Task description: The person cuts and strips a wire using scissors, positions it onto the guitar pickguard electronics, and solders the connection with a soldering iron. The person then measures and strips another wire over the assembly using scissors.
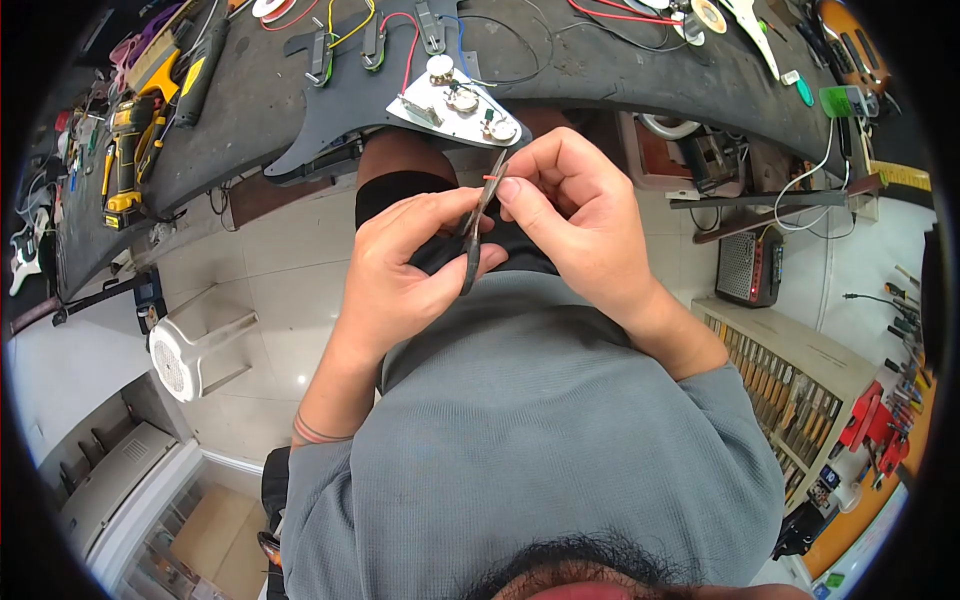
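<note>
My left hand is closed on a small dark-handled cutting tool, whose narrow metal jaws point up and away from me. A short red wire crosses at the jaws. It runs to the fingertips of my right hand, where thumb and forefinger pinch it. Both hands are over my lap, just in front of the bench edge. Beyond them lies a dark pickguard with a white control plate, round pots and several pickups. Coloured wires run from these parts.
On the bench at the left lie a yellow and black power tool and other tools. Wire spools and a green-topped container are at the right. A white stool stands at the lower left.
</note>
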Demonstrator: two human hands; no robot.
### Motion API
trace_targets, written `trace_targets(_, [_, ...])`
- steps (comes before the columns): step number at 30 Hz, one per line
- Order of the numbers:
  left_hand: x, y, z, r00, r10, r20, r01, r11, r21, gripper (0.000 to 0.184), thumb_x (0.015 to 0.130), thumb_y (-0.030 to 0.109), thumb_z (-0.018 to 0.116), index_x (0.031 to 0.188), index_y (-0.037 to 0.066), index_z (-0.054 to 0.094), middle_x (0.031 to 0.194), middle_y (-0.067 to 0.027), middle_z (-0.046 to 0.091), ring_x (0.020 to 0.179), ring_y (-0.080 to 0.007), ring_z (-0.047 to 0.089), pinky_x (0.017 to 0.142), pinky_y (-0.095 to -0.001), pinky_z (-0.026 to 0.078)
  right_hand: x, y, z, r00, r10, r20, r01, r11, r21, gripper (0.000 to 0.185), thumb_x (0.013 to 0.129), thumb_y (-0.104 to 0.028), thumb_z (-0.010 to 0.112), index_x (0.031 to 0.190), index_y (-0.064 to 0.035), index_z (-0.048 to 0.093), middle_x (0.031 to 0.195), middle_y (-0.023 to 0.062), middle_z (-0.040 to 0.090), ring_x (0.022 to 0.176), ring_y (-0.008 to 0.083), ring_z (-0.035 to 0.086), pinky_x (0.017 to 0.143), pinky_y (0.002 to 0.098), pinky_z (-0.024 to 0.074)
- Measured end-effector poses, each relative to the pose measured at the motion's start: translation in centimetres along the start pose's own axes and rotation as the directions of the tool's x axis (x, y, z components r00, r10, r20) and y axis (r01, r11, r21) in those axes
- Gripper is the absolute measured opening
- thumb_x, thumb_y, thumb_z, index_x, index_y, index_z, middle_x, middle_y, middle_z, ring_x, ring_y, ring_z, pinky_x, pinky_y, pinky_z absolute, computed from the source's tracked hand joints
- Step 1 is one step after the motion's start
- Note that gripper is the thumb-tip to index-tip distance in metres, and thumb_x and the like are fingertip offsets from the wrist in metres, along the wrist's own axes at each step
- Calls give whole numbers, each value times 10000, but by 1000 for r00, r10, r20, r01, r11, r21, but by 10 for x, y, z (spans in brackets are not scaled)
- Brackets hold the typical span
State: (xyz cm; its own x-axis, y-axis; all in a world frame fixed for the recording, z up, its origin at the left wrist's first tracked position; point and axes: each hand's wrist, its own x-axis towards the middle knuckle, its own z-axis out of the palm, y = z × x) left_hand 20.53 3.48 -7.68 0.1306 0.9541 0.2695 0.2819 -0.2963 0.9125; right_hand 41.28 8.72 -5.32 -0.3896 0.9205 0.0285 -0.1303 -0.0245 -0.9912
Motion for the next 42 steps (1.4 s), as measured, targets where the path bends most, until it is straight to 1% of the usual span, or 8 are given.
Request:
trace_targets(8, [-6,1,1,1000,-2,5,2,1000,14,526,804,8,933,1310,50,797,1101,-79,847,975,-219,804,871,-349,621,-5,2,-1,1000,-13,15,13,1000,3,39,1084,10,692,1108,33,672,1003,62,765,894,87,749,766,250,599])
trace_targets(11, [-7,2,0,999,47,-5,-47,997,69,539,797,-18,966,1305,6,786,1090,-94,848,943,-176,801,848,-318,618,-4,1,-2,1000,-11,24,12,999,-30,42,1081,3,701,1103,32,678,1001,58,766,896,83,748,768,249,600])
trace_targets(17, [-7,1,-1,998,60,-10,-59,995,81,546,791,-35,960,1308,10,789,1080,-89,845,928,-173,796,836,-319,613,-3,2,-4,994,-104,25,106,982,-153,42,1069,5,711,1099,28,693,982,51,764,892,78,750,760,250,605])
trace_targets(20, [-7,2,0,999,46,-12,-45,996,81,556,786,-30,964,1311,16,788,1082,-90,846,930,-176,798,839,-322,614,-2,6,-1,985,-172,-3,168,968,-186,36,1055,12,724,1084,27,709,978,57,768,871,86,762,738,258,613])
trace_targets(23, [-8,1,0,999,43,-24,-42,997,62,565,783,-18,970,1316,21,786,1085,-95,846,934,-184,801,843,-327,615,0,11,-2,961,-276,8,266,920,-288,32,1037,14,742,1066,21,729,965,67,769,831,100,774,709,266,619])
trace_targets(29, [-5,0,-5,997,76,-1,-76,994,83,570,782,4,980,1317,22,783,1090,-107,847,945,-204,810,849,-335,618,1,13,-3,944,-329,17,312,875,-370,42,1014,12,762,1054,12,746,939,80,762,750,108,757,654,268,598])
trace_targets(35, [-4,0,-6,997,71,6,-72,991,111,571,779,11,983,1313,22,783,1085,-108,846,944,-208,811,845,-337,617,3,14,-1,930,-367,-17,339,875,-346,51,1002,7,770,1049,3,751,918,71,758,706,107,725,619,278,572])
trace_targets(42, [-2,1,-6,997,82,-5,-81,993,91,554,776,16,971,1300,38,789,1068,-100,842,944,-222,804,845,-350,612,6,13,-1,885,-464,46,433,780,-452,74,980,10,782,1041,-4,743,914,72,748,683,151,698,613,304,558])
